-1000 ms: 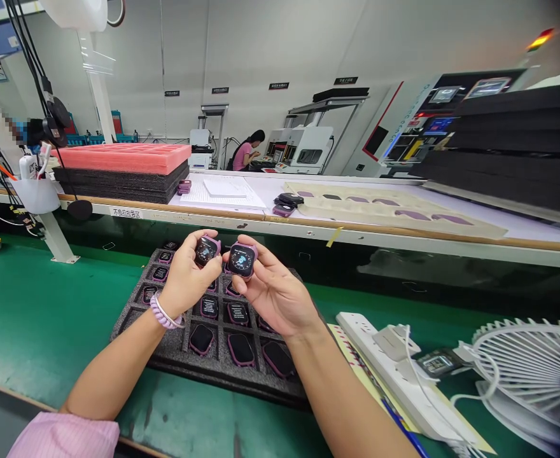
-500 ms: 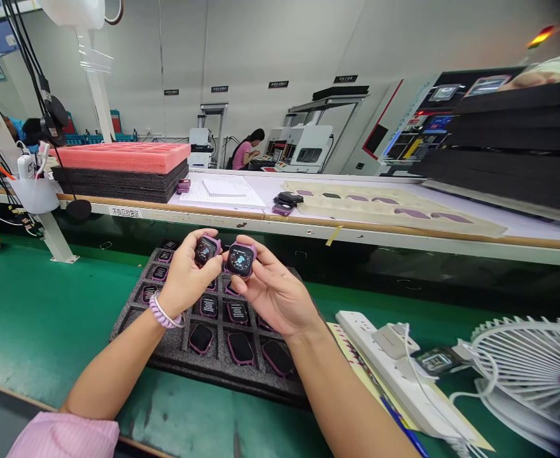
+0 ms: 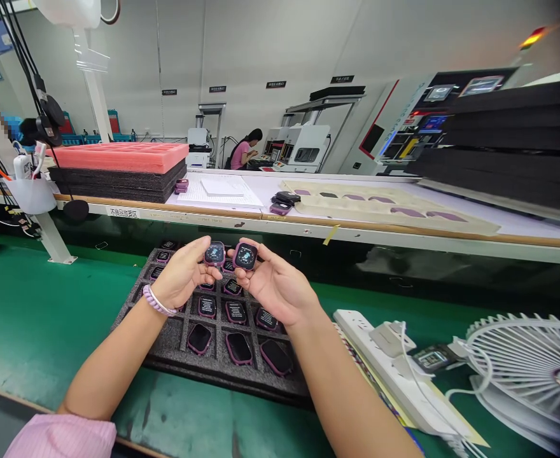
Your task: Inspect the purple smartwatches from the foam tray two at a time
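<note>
On the green surface (image 3: 46, 305), seated watches (image 3: 236, 312) are carried by a foam tray (image 3: 208, 367). Above it, one watch (image 3: 214, 253) is held by the left grip (image 3: 181, 273), a second watch (image 3: 245, 256) by the right grip (image 3: 280, 283); should pressure be slackened, either could be dropped onto those below.

fan (image 3: 518, 372) cut by right edge, foam tray (image 3: 172, 336) partly hidden behind left hand (image 3: 182, 273), wall signs (image 3: 276, 84) unreadably small

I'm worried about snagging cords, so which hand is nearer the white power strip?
Right: the right hand holds a watch to the left of the white power strip; the left hand holds another watch, farther left.
</note>
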`<state>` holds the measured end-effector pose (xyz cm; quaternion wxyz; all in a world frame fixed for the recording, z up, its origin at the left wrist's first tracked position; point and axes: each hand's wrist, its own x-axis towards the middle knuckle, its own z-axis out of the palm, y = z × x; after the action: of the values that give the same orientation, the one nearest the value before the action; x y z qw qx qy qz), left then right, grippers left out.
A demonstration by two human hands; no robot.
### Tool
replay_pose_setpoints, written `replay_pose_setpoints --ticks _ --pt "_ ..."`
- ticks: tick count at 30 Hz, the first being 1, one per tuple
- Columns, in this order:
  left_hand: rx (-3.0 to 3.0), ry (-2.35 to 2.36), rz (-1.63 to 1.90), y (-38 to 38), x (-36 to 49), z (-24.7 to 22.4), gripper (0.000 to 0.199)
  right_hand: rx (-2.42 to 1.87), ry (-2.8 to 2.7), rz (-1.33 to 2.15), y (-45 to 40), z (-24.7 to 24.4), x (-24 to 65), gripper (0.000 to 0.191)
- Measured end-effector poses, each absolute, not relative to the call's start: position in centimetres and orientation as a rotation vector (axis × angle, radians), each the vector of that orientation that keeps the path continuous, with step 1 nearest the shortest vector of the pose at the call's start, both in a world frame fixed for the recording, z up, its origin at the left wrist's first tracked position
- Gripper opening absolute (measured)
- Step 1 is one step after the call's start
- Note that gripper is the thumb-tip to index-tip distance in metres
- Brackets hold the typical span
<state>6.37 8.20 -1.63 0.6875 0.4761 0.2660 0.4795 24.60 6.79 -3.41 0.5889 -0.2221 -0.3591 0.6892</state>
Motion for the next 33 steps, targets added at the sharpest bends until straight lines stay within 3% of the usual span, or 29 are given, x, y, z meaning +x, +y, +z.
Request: replay_pose_setpoints --ticks 9,19,33 --pt "1.199 0.568 1.169 8.2 6.6 -2.0 0.039 -0.567 -0.997 1.565 5.8 -2.9 24.3 0.047" --pt "1.302 0.555 1.174 8.0 6.7 -1.9 0.035 -0.634 -1.179 1.319 5.2 -2.6 24.2 0.045" --pt "1.368 0.581 1.173 7.6 6.8 -1.7 0.037 -0.628 -1.208 1.233 5.4 -3.1 24.1 0.039"
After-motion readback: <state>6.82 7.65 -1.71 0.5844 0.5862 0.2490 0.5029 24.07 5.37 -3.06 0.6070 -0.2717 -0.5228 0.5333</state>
